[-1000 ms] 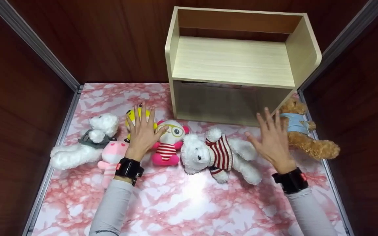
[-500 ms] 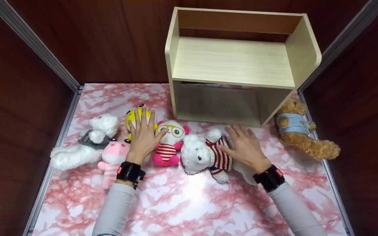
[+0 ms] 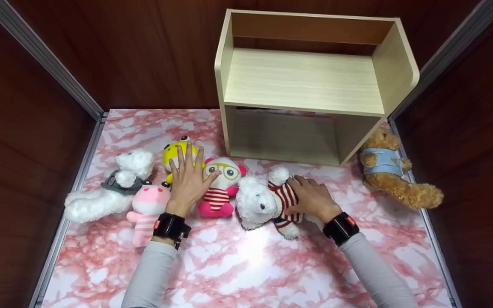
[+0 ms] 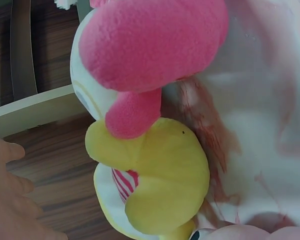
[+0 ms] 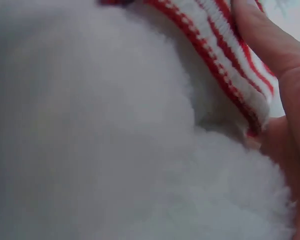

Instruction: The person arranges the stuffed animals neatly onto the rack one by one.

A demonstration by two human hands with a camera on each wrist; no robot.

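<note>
My right hand (image 3: 313, 197) spans the striped sweater of a white teddy bear (image 3: 257, 201) lying on its side. Its thumb (image 5: 270, 40) presses the knit on the near side, and the other fingers bend over the far side; the bear's legs are mostly hidden beneath. Over on the left, my left hand (image 3: 188, 184) is spread flat above a yellow plush toy (image 3: 173, 155) and a pink panda plush (image 3: 216, 194) with glasses. In the left wrist view that hand's fingers (image 4: 15, 200) stay apart from both toys, gripping nothing.
A pale wooden two-tier shelf (image 3: 306, 81) stands at the back. To its right lies a brown teddy bear (image 3: 383, 162) in a blue top. At far left are a white plush (image 3: 101, 201) in a dark vest and a pink plush (image 3: 148, 205). Dark panels (image 3: 24, 162) enclose the marbled table.
My right hand has come left from beside the brown bear onto the white teddy bear's sweater and now grips it. The left hand has barely shifted.
</note>
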